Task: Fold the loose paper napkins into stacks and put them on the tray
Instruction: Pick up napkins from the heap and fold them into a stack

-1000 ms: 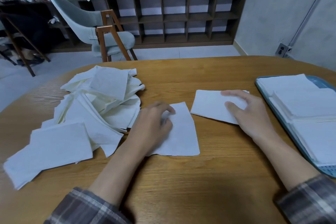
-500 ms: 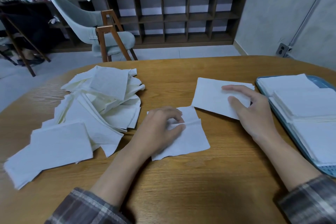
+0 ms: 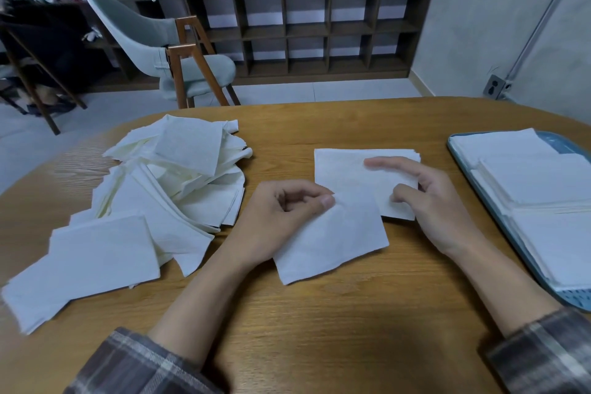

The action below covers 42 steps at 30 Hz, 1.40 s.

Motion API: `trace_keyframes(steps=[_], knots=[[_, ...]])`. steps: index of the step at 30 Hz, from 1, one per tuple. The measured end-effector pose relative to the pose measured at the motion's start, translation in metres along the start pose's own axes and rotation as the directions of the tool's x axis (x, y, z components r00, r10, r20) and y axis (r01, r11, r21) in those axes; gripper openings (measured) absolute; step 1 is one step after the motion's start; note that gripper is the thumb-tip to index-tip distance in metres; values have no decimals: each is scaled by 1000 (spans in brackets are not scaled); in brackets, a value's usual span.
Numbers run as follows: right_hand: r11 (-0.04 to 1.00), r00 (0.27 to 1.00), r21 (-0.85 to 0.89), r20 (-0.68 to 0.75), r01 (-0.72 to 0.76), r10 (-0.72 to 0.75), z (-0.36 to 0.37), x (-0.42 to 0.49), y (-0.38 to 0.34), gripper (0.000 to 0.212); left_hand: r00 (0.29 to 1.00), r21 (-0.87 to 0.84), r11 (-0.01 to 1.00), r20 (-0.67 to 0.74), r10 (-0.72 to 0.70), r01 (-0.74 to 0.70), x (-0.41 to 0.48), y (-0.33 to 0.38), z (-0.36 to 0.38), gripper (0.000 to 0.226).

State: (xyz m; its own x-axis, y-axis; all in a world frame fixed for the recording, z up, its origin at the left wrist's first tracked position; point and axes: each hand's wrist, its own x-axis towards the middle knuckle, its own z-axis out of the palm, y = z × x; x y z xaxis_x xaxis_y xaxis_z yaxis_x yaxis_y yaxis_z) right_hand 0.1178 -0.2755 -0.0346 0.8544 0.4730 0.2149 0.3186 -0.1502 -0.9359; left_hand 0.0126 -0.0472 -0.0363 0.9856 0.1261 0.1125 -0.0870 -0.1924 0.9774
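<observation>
Wooden table point(image 3: 319, 329) carries our work. At its left a big loose pile point(image 3: 166, 195) waits unfolded; at its right the tray point(image 3: 558, 145) already holds finished stacks point(image 3: 537, 182). Between them lies a small stack point(image 3: 351, 169) under our right hand point(image 3: 431, 201), fingers loosely spread. Our left hand point(image 3: 278, 217) pinches one napkin point(image 3: 329, 243) between thumb and curled fingers. We judge much remains.

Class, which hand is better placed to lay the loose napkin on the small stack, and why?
Left. The left hand pinches the napkin, whose corner overlaps the small stack. The right hand is over the stack, holding nothing.
</observation>
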Motion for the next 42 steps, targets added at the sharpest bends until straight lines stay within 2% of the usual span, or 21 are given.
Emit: trace_keyframes(steps=[2, 4, 6, 8, 10, 11, 13, 15, 19, 20, 22, 27, 33, 37, 42], knots=[[1000, 1000, -22, 23, -2, 2, 0, -1, 1, 48, 999, -99, 994, 9, -46, 47, -1, 4, 0, 13], [1000, 998, -17, 66, -22, 23, 0, 0, 1, 45, 997, -128, 989, 8, -73, 74, -2, 6, -1, 16], [991, 988, 114, 141, -77, 61, 2, 0, 3, 33, 997, -118, 990, 11, -80, 80, -2, 7, -1, 15], [965, 971, 218, 216, -147, 99, 4, 0, 4, 40, 997, -92, 993, 14, -70, 71, -1, 7, -1, 12], [966, 953, 198, 283, -166, 105, 6, -2, 3, 48, 998, -55, 997, 5, -60, 60, -1, 6, 1, 8], [974, 951, 174, 296, -147, 90, 7, -4, 1, 40, 998, -46, 997, -3, -55, 55, 0, 5, 2, 6], [990, 960, 111, 272, -91, 58, 9, -6, -4, 22, 998, -29, 998, -24, -54, 54, 0, 3, 3, 5], [996, 980, 61, 188, -71, 58, 9, -4, 0, 20, 997, 2, 998, -46, -60, 60, 0, 1, 3, 6], [980, 984, 82, 19, -180, 179, 8, -1, 4, 16, 993, 60, 994, -81, -84, 89, 3, -2, -1, 8], [976, 980, 88, 4, -199, 200, 8, -1, 3, 16, 992, 63, 993, -87, -91, 97, 4, -4, -3, 8], [973, 977, 102, 60, -209, 203, 9, -2, -1, 15, 991, 45, 994, -85, -99, 103, 4, -4, -4, 8], [976, 969, 127, 197, -178, 151, 11, -4, -6, 34, 991, -21, 995, -90, -96, 94, 3, -2, 2, 11], [974, 974, 149, 178, -168, 141, 12, -4, -5, 51, 991, -83, 990, -62, -116, 111, 2, -1, 4, 15], [969, 969, 157, 190, -191, 160, 10, -4, -3, 55, 999, 144, 989, -29, -27, 31, 2, -6, 2, 17], [967, 969, 161, 179, -198, 169, 11, -4, -2, 57, 999, 154, 988, -22, -23, 26, 1, -7, 0, 20]])
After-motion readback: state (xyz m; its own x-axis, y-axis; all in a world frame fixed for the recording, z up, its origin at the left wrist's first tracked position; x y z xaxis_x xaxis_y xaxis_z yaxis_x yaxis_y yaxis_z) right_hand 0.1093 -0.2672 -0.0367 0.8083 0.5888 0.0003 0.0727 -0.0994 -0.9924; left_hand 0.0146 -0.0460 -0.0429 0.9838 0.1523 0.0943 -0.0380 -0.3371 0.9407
